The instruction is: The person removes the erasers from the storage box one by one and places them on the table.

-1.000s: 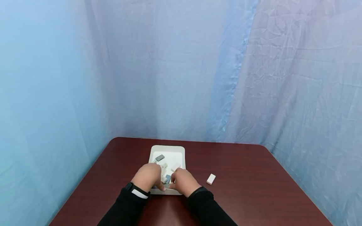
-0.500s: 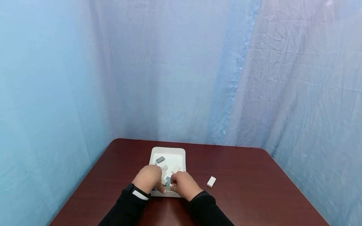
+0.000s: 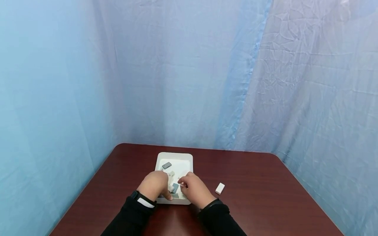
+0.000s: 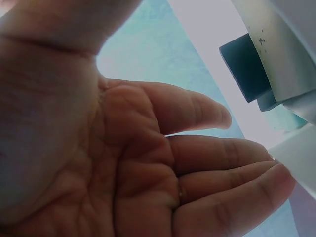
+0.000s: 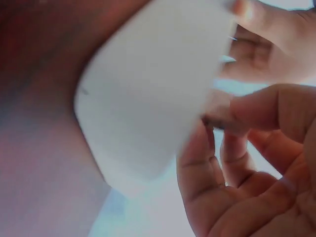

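A shallow white tray (image 3: 178,156) holds several small blocks: a dark grey block (image 3: 166,165), a blue-grey block (image 3: 175,187) and pale ones. My left hand (image 3: 156,184) reaches over its near left side. In the left wrist view its fingers (image 4: 197,108) are nearly straight, their tips at the tray's wall, near a pale block with dark specks (image 4: 284,64). Over the tray's right side, my right hand (image 3: 195,189) pinches a small pale block (image 5: 219,109) between thumb and fingers; most of it is hidden.
A white block (image 3: 220,188) lies on the dark red-brown table (image 3: 265,196), right of the tray. Light blue curtains (image 3: 189,82) hang behind the table and at both sides.
My right hand has moved slightly up and away from the tray's near edge, now covering the white block that showed in the tray's right half. The left hand stays in place.
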{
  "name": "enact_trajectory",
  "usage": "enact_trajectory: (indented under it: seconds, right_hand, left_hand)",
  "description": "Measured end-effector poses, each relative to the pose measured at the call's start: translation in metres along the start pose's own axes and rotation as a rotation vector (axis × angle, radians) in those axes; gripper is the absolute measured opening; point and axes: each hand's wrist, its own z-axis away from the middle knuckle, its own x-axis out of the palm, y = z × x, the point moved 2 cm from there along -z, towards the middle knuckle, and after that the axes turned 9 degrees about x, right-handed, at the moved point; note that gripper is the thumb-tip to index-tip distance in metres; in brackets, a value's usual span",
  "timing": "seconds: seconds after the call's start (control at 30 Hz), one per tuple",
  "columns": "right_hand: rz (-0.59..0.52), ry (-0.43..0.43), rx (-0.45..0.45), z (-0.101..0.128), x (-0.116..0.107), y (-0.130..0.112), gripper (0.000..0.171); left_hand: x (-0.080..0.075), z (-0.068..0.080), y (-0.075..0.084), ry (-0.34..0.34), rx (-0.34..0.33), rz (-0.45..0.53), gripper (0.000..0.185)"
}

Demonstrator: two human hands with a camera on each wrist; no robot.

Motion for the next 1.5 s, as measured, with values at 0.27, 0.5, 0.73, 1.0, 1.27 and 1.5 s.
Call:
enact_trajectory:
  seconds: [0.27,0.5,0.73,1.0,1.27,1.5]
  right_hand:
    - [-0.049,0.086,0.109,0.01,-0.028,0.009,0.014]
    - [-0.037,0.184,0.215,0.014,-0.036,0.027,0.019]
    - [-0.05,0.251,0.312,0.014,-0.042,0.041,0.025]
    - [-0.148,0.315,0.44,0.016,-0.053,0.061,0.028]
    - [-0.18,0.332,0.462,0.024,-0.073,0.085,0.027]
    - [-0.114,0.339,0.524,0.034,-0.085,0.105,0.022]
  left_hand:
    - [0.001,0.001,0.001,0.011,-0.007,0.016,0.051]
    - [0.0,0.002,0.002,0.028,-0.009,0.024,0.052]
    - [0.0,0.002,0.002,0.023,-0.013,0.021,0.051]
    - [0.0,0.0,0.001,0.015,-0.012,0.029,0.052]
    - [0.002,-0.001,0.001,0.007,-0.009,0.03,0.05]
    - [0.001,0.002,0.001,0.018,-0.009,0.024,0.051]
